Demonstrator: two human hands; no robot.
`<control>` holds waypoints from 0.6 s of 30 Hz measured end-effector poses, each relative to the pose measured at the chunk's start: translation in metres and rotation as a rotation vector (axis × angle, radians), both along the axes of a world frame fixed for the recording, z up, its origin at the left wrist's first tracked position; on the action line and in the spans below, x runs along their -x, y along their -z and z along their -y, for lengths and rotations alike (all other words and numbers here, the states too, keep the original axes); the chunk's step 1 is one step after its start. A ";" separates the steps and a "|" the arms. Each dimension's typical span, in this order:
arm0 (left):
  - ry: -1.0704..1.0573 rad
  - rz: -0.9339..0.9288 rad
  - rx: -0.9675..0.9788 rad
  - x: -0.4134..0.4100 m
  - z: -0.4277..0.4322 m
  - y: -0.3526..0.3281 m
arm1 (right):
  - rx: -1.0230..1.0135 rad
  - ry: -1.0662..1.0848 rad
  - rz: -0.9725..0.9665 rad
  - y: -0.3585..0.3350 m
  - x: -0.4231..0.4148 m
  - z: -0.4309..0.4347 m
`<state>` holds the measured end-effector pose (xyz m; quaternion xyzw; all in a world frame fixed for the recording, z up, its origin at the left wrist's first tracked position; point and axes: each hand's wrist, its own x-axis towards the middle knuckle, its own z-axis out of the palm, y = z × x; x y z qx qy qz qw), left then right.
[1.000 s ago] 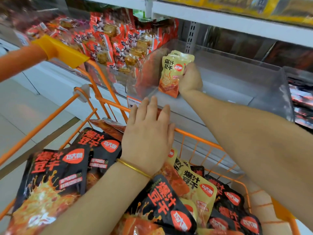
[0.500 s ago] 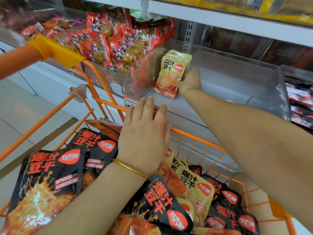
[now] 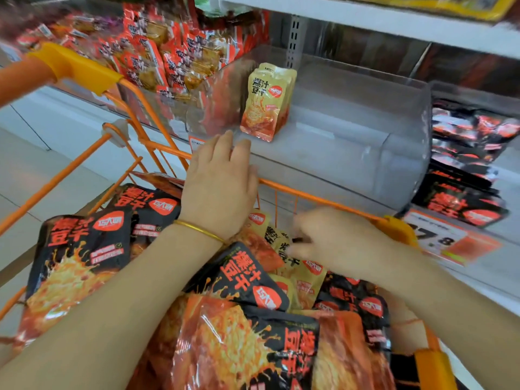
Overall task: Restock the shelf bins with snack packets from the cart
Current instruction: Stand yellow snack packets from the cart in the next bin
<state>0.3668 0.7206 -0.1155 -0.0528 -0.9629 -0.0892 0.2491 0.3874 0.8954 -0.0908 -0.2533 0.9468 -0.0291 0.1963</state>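
A clear plastic shelf bin holds a few yellow snack packets standing upright against its left wall. Below it, the orange wire cart is piled with black and yellow packets. My left hand rests flat, fingers straight, on the cart's far rim by the bin's front edge. My right hand is down in the cart, blurred, its fingers reaching onto the yellow packets in the cart; whether it grips one is unclear.
A neighbouring bin on the left is full of red packets. Black packets fill the bin on the right, with an orange price tag below. The cart's yellow-capped handle juts in at upper left. A white shelf runs overhead.
My right hand let go of the yellow packets, left them standing in the bin, and came back down into the cart. The left hand stayed on the cart rim.
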 end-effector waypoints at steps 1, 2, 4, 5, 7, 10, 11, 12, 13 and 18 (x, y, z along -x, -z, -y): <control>0.012 0.001 0.008 -0.001 -0.002 0.000 | -0.106 -0.026 -0.001 0.007 -0.003 0.001; 0.023 0.006 0.020 -0.002 -0.003 0.000 | -0.135 -0.029 0.014 0.013 -0.004 0.001; 0.031 0.022 0.039 -0.004 -0.005 0.001 | -0.093 0.017 0.031 0.019 -0.004 0.001; 0.030 0.031 0.042 -0.004 -0.006 0.001 | -0.069 0.032 0.027 0.019 -0.003 0.001; 0.026 0.052 0.046 -0.006 -0.006 0.002 | -0.028 0.032 -0.010 0.011 -0.003 -0.002; 0.031 0.067 0.043 -0.006 -0.005 0.002 | 0.100 0.001 -0.058 -0.011 -0.004 -0.009; 0.035 0.074 0.035 -0.006 -0.005 0.002 | 0.154 -0.003 -0.053 -0.018 -0.005 -0.011; 0.040 0.081 0.024 -0.006 -0.005 0.001 | 0.204 -0.003 -0.048 -0.026 -0.006 -0.014; 0.046 0.087 0.012 -0.006 -0.005 0.001 | 0.249 0.002 -0.053 -0.032 -0.005 -0.016; 0.144 0.052 -0.115 -0.007 -0.006 -0.010 | 0.602 0.108 -0.286 -0.066 0.022 -0.030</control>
